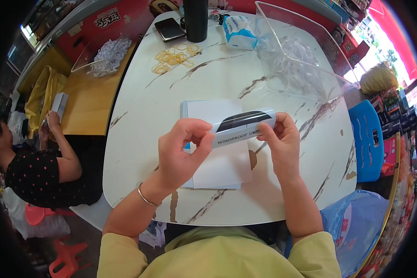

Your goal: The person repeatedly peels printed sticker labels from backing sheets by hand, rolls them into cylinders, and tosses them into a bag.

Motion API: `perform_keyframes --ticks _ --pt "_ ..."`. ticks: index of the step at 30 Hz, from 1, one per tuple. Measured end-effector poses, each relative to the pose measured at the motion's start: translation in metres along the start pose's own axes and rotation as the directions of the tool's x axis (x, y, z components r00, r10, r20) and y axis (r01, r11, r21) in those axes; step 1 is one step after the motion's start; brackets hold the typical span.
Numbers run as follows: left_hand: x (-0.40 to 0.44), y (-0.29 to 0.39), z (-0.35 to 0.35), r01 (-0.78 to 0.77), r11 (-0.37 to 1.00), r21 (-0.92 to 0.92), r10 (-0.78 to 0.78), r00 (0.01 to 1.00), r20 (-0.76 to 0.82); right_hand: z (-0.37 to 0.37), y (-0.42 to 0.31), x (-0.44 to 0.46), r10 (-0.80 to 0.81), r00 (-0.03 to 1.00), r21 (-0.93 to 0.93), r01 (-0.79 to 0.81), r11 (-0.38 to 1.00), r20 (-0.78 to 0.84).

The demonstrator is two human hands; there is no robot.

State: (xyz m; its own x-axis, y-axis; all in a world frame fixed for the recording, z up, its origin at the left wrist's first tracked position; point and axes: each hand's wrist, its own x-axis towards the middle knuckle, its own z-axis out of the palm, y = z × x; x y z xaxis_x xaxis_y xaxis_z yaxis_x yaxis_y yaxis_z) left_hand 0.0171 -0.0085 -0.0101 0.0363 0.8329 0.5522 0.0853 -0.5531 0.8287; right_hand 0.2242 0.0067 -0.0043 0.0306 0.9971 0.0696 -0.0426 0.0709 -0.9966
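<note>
A curved printed paper (244, 126) is held up over the table, showing a dark umbrella shape and the words "WINDPROOF UMB", the rest covered by a thumb. My left hand (183, 146) pinches its left end between thumb and fingers. At the other end, my right hand (282, 143) grips it with the thumb across the front. Beneath both hands lies a stack of white and pale blue sheets (222, 171), partly hidden by my left hand and the paper.
On the marbled table (139, 153) are yellow rubber bands (171, 58), a phone (169, 29), a black bottle (195, 21), a tissue pack (239, 32) and a clear bin (306, 58) of crumpled clear strips. A person (44, 171) handles a paper at left. A blue chair (367, 139) stands right.
</note>
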Motion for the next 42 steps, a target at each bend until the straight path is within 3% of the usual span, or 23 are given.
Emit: perform_keyframes --ticks 2,11,14,17,23,29,38,42 --pt "-0.003 0.002 0.0 -0.039 0.998 0.058 0.034 0.996 0.082 0.007 0.0 -0.002 0.002 1.0 -0.011 -0.002 1.0 -0.031" --pt "-0.006 0.008 0.009 -0.19 0.96 0.205 0.173 0.98 0.097 0.025 0.006 -0.012 -0.084 0.996 -0.227 0.077 0.971 -0.02" --pt "-0.006 0.009 0.008 -0.233 0.944 0.234 0.215 0.971 0.102 0.026 0.005 -0.012 -0.098 0.995 -0.203 0.09 0.975 -0.032" --pt "-0.006 0.007 0.006 -0.243 0.937 0.25 0.233 0.97 0.071 0.023 0.002 -0.008 -0.044 0.993 -0.041 0.04 0.998 -0.106" --pt "-0.006 -0.005 0.001 -0.033 0.995 0.094 0.031 0.999 0.028 0.015 -0.001 -0.005 -0.067 0.987 0.121 0.085 0.989 -0.145" --pt "0.005 0.006 0.007 0.301 0.922 -0.243 -0.325 0.943 -0.064 0.016 -0.005 -0.01 -0.149 0.983 0.076 0.158 0.985 -0.105" --pt "0.008 0.0 -0.006 0.364 0.917 -0.166 -0.364 0.931 0.03 0.001 -0.006 -0.002 -0.094 0.993 -0.01 0.094 0.996 -0.074" --pt "0.008 0.0 -0.002 0.333 0.918 -0.213 -0.348 0.937 -0.033 -0.002 -0.005 -0.003 -0.093 0.995 -0.045 0.091 0.995 -0.041"
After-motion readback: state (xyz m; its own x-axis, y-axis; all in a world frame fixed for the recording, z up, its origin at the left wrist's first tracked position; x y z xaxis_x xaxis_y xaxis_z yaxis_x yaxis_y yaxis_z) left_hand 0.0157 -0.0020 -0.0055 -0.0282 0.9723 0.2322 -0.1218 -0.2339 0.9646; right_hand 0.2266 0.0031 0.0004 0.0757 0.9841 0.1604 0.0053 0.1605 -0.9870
